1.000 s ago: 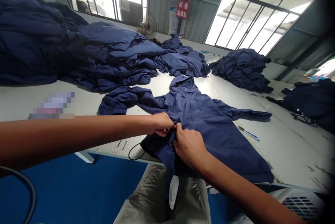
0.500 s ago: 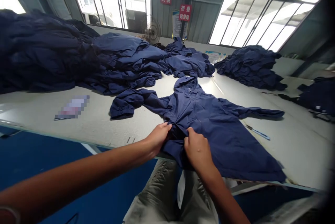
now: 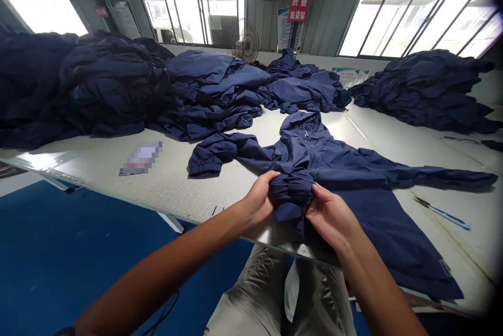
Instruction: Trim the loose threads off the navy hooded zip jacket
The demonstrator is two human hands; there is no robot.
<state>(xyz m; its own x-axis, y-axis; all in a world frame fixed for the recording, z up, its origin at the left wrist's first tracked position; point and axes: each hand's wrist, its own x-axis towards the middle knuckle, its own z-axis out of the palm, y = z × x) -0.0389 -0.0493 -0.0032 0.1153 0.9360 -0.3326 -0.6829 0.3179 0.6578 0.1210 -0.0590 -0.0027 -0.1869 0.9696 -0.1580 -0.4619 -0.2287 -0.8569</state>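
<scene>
A navy hooded jacket (image 3: 353,189) lies spread on the white table, its hood away from me and its sleeves out to both sides. My left hand (image 3: 262,197) is closed on a bunched part of the jacket's lower left side. On the other side of that bunch, my right hand (image 3: 330,213) grips the cloth, thumb on top. Between the hands the fabric is gathered into folds, slightly raised over the table's near edge. The fingertips under the cloth are hidden.
Big heaps of navy garments (image 3: 113,84) line the back left, with another heap (image 3: 428,92) at the back right. A utility knife (image 3: 442,214) lies right of the jacket. A blurred-out flat item (image 3: 141,158) rests on the table (image 3: 176,189) at left. Behind stands a fan (image 3: 247,42).
My hands have lifted and bunched the jacket's lower left part, with the right hand turned palm inward. The view has shifted, so the scene's left and middle appear farther right.
</scene>
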